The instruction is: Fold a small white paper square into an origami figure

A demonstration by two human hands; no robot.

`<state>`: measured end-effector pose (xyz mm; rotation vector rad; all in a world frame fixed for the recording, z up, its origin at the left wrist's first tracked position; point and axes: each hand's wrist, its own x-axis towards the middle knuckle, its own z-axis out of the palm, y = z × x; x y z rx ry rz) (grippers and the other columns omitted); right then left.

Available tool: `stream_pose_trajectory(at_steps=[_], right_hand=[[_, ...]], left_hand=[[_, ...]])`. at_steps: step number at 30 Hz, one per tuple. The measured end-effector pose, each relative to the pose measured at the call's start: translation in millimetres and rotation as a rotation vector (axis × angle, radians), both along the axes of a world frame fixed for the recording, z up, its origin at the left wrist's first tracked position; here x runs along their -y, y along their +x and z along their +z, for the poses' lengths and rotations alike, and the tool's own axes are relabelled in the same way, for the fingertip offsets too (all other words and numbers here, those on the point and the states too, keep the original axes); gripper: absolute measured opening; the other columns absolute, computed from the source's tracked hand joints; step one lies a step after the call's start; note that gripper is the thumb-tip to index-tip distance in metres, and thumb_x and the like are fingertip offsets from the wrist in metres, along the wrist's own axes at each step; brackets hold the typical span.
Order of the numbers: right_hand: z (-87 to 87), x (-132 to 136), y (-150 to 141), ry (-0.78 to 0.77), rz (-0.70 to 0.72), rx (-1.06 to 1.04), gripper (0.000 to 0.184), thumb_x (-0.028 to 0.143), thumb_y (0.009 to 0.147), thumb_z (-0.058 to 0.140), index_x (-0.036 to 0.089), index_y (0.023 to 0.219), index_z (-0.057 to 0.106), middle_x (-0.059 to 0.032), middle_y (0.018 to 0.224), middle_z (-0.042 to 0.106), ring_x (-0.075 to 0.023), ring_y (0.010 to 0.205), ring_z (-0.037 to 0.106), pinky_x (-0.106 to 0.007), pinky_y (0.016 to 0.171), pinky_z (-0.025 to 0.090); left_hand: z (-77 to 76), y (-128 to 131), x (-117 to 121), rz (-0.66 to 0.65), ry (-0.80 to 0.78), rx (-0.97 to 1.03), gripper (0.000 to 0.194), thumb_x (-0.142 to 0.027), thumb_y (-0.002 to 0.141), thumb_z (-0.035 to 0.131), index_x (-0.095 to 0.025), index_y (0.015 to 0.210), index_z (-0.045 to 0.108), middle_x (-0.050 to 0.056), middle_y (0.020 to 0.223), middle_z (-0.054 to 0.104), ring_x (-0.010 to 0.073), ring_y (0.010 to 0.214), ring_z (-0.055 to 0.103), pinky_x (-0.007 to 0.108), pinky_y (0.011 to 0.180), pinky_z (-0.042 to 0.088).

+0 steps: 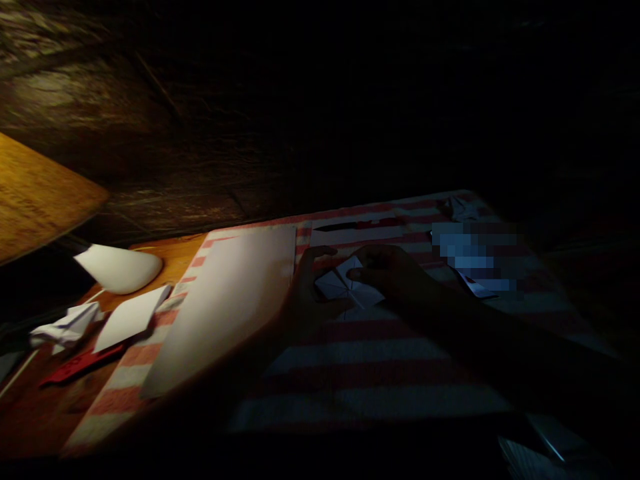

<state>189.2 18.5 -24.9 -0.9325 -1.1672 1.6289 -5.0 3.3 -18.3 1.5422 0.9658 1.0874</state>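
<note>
A small white folded paper [345, 283] with creases lies on a red-and-white striped cloth [380, 360]. My left hand [307, 293] rests at the paper's left edge, thumb curled over its top corner and fingers pressed to it. My right hand [393, 273] lies on the paper's right side, fingers bent down and pinching a flap. The scene is very dark, so fine finger detail is lost.
A large white sheet [225, 300] lies left of my hands. Farther left on the wooden table [45, 407] are a white curved object [120, 267], a small white sheet [131, 317], a crumpled folded paper [65, 327] and a red strip [80, 365]. A dark knife-like item [357, 225] lies behind.
</note>
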Motion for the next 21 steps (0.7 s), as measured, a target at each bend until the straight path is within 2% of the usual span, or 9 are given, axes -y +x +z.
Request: stream_pose_trajectory(at_steps=[2,5,10,17,21], right_hand=[[0.8,-1,0,0.017,-0.047,-0.025,0.034,0.032,0.062,0.092,0.018,0.082,0.068,0.0028,0.072,0.066,-0.0113,0.062,0.059,-0.025,0.056,0.045],[5.0,0,0,0.044,-0.139,-0.087,0.034,0.031,0.062,0.092,0.018,0.079,0.065,0.0058,0.067,0.061,-0.0088,0.058,0.053,-0.023,0.054,0.042],[11.0,1,0,0.003,-0.163,-0.111,0.042,0.032,0.059,0.094,0.018,0.068,0.056,0.0091,0.056,0.05,-0.0055,0.048,0.042,-0.021,0.045,0.032],[15.4,3,2,-0.101,-0.147,-0.132,0.046,0.032,0.056,0.096,0.02,0.06,0.051,0.0099,0.048,0.043,-0.0037,0.04,0.032,-0.02,0.037,0.022],[12.1,2,4,-0.088,-0.152,-0.104,0.045,0.032,0.06,0.094,0.019,0.061,0.051,0.0087,0.051,0.046,-0.0047,0.043,0.037,-0.02,0.04,0.028]], left_hand=[[-2.9,1,-2,-0.035,-0.105,0.093,0.077,-0.018,0.055,0.095,-0.021,0.119,0.051,0.006,0.107,0.072,0.0196,0.083,0.073,0.026,0.066,0.059],[-7.2,3,-5,-0.11,-0.224,0.177,0.07,-0.019,0.052,0.096,-0.017,0.11,0.057,0.005,0.096,0.075,0.0204,0.083,0.074,0.03,0.071,0.062],[-2.2,2,-4,-0.129,-0.387,0.098,0.053,-0.02,0.053,0.096,-0.013,0.093,0.063,0.001,0.071,0.072,0.0124,0.053,0.066,0.023,0.05,0.057],[5.2,3,-3,-0.099,-0.437,0.032,0.045,-0.022,0.052,0.095,-0.014,0.084,0.063,-0.003,0.063,0.068,0.0107,0.045,0.062,0.021,0.044,0.053],[0.9,3,-4,-0.125,-0.389,0.057,0.044,-0.019,0.052,0.094,-0.014,0.086,0.065,-0.001,0.069,0.071,0.0123,0.053,0.065,0.024,0.051,0.057]])
